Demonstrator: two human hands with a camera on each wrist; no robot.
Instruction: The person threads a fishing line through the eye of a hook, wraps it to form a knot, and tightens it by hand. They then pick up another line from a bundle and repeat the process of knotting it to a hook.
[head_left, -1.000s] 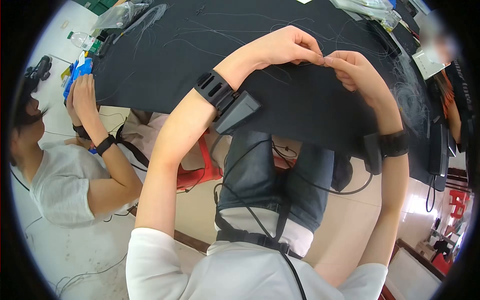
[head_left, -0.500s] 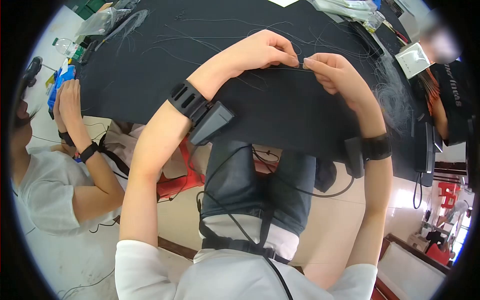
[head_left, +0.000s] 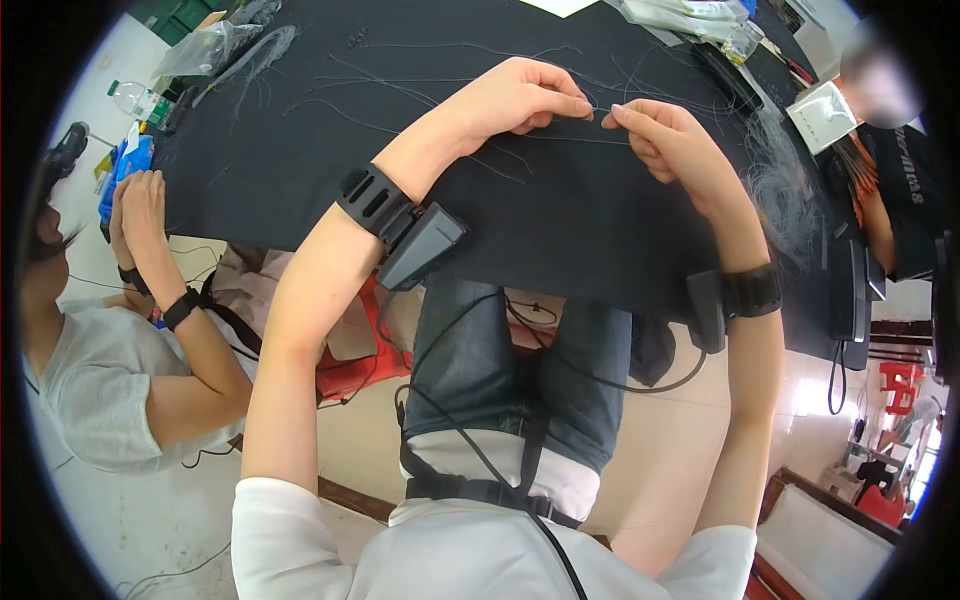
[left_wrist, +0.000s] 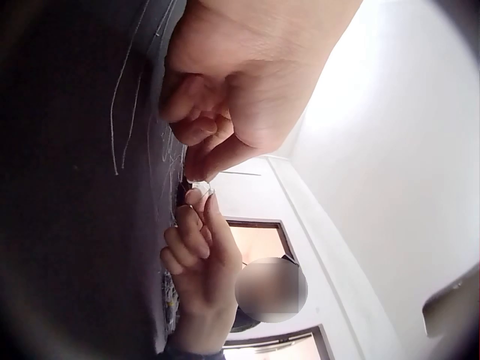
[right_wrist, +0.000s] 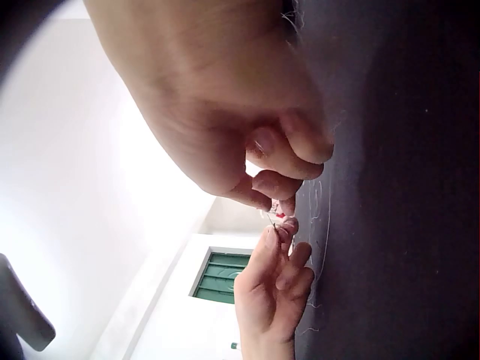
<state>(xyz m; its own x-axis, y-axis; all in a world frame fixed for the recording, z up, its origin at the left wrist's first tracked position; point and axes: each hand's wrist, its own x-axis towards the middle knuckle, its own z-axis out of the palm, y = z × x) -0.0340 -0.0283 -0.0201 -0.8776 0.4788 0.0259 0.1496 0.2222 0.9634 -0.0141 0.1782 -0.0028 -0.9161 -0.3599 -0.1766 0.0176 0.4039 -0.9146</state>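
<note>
Above the black table [head_left: 590, 220], my left hand [head_left: 525, 98] and right hand [head_left: 668, 145] face each other with a small gap between their fingertips. Each pinches a thin, pale strand like fishing line [head_left: 580, 139] between thumb and index finger. A length of it runs slack below the hands in the head view. In the left wrist view, the right hand [left_wrist: 199, 255] points its thumb and finger up to the left fingertips. The right wrist view has a short dark strand end [right_wrist: 273, 220] showing between the fingertips.
Loose strands [head_left: 370, 78] lie across the far left of the table, and a tangled clear bundle [head_left: 783, 185] lies at the right. Plastic bags [head_left: 690, 14] and a white box [head_left: 825, 117] are beyond. Another person sits at the left, hands by a blue object [head_left: 130, 155] near a bottle [head_left: 135, 98].
My fingertips, touching a second ago, have drawn slightly apart, and a length of strand now shows between and below the hands. The head view has shifted a little.
</note>
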